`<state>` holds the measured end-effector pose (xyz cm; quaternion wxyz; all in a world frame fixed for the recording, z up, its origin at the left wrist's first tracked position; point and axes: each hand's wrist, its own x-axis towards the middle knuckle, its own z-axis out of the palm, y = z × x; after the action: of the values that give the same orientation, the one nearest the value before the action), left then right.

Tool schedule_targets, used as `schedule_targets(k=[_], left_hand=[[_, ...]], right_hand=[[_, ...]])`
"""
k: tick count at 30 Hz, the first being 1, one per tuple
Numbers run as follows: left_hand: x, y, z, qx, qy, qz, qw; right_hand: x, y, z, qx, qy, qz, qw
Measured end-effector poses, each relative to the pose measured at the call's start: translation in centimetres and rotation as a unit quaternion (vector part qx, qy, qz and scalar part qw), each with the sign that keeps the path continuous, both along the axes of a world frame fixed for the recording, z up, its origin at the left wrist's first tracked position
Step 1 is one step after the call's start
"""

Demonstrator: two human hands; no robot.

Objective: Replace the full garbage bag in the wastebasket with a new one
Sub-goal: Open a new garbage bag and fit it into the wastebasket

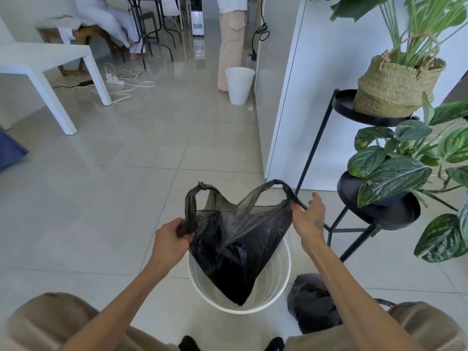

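Note:
A white round wastebasket [277,296] stands on the floor between my knees. A thin black garbage bag [240,239] with two loop handles hangs spread above it, its lower tip dipping inside the basket. My left hand [170,243] is closed on the bag's left handle. My right hand [309,216] pinches the right edge of the bag just below the right handle, fingers partly extended. A filled dark garbage bag [312,304] sits on the floor right of the basket, partly hidden by my right forearm.
A black two-tier plant stand [336,225] with leafy plants and a woven basket pot [395,84] stands close on the right. A white cabinet [304,97], a second white wastebasket [239,84], a standing person, a white table [50,62] and floor cables lie farther off.

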<state>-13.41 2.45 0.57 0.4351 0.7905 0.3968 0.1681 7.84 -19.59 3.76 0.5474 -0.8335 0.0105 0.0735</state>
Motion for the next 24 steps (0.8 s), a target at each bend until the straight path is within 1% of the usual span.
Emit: schedule_targets(k=[2, 3, 6, 9, 10, 12, 13, 16, 19, 20, 22, 24], left_hand=[[0.2, -0.6, -0.2, -0.022, -0.002, -0.009, 1.000], [0.4, -1.0, -0.2, -0.027, -0.006, -0.013, 1.000], [0.8, -1.9, -0.6, -0.022, -0.008, -0.022, 0.999], [0.8, -2.3, -0.8, -0.007, -0.008, -0.022, 1.000], [0.8, -2.4, -1.0, -0.002, -0.003, -0.026, 1.000], [0.8, -2.5, -1.2, 0.010, 0.015, -0.035, 0.999], [0.8, -2.6, -1.4, 0.016, 0.022, -0.039, 0.999], [1.1, -3.7, -1.8, 0.039, 0.041, -0.068, 0.996], [1.1, -5.1, -1.7, 0.071, 0.046, -0.137, 0.987], [1.0, -5.4, -1.6, 0.076, 0.045, -0.154, 0.984], [0.7, -5.4, -1.3, 0.075, 0.049, -0.176, 0.980], [0.1, -4.9, -0.7, 0.049, 0.070, -0.206, 0.975]], right_hand=[[-1.4, 0.6, 0.2, 0.021, -0.060, -0.012, 0.998], [-2.4, 0.9, 0.4, 0.038, -0.057, -0.006, 0.998], [-4.5, 2.1, 0.6, 0.136, 0.031, 0.004, 0.990], [-4.4, 2.3, 0.8, 0.187, 0.062, 0.012, 0.980], [-4.2, 2.1, 1.0, 0.211, 0.090, 0.026, 0.973], [-4.3, 1.8, 1.4, 0.278, 0.159, 0.048, 0.946], [-4.6, 1.6, 1.4, 0.302, 0.175, 0.051, 0.936], [-5.8, 2.0, 1.7, 0.297, 0.158, 0.092, 0.937], [-5.4, 3.8, 2.5, 0.238, 0.172, 0.170, 0.941], [-4.7, 4.4, 2.8, 0.228, 0.184, 0.171, 0.941], [-2.8, 5.3, 2.7, 0.233, 0.223, 0.143, 0.936], [-2.1, 5.6, 3.0, 0.225, 0.239, 0.142, 0.934]])
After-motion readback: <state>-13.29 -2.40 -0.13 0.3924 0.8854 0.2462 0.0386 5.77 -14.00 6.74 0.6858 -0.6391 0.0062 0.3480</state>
